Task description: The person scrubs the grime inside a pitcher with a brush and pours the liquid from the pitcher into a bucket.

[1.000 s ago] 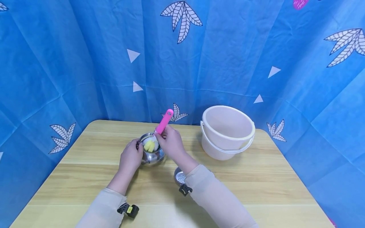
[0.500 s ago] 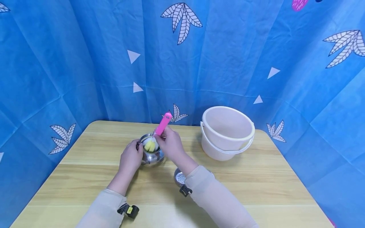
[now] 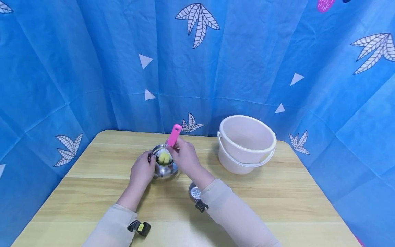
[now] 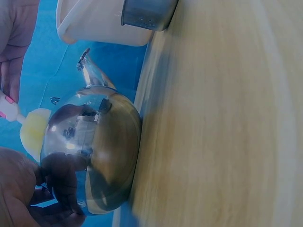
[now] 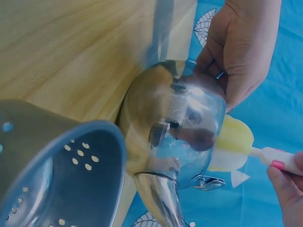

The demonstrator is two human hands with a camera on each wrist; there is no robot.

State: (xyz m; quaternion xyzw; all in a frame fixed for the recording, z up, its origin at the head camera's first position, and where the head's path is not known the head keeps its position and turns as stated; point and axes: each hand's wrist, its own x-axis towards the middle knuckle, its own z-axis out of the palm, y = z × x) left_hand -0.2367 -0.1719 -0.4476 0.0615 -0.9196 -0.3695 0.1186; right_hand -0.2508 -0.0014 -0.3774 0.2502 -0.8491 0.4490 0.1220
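A shiny steel teapot (image 3: 166,172) stands on the table with its top open and its spout showing in both wrist views. My left hand (image 3: 142,168) grips it at the left side by the rim. With fingers and thumb, my right hand (image 3: 187,155) pinches a sponge brush by its pink and white handle (image 3: 174,136), which leans up and to the right. The brush's yellow and white sponge head (image 5: 232,144) sits in the teapot's mouth, partly above the rim. Its lower part is hidden inside the teapot.
A steel strainer (image 3: 195,192) with small holes lies under my right forearm, close in front of the right wrist camera (image 5: 85,175). At the back right stands a white bucket (image 3: 237,166), its handle hanging down in front. Blue curtain (image 3: 253,61) surrounds the wooden table (image 3: 98,192).
The pink handle has dipped and swung left, now standing steeper. The sponge has shifted slightly within the teapot's mouth. My left hand and the teapot stay where they were.
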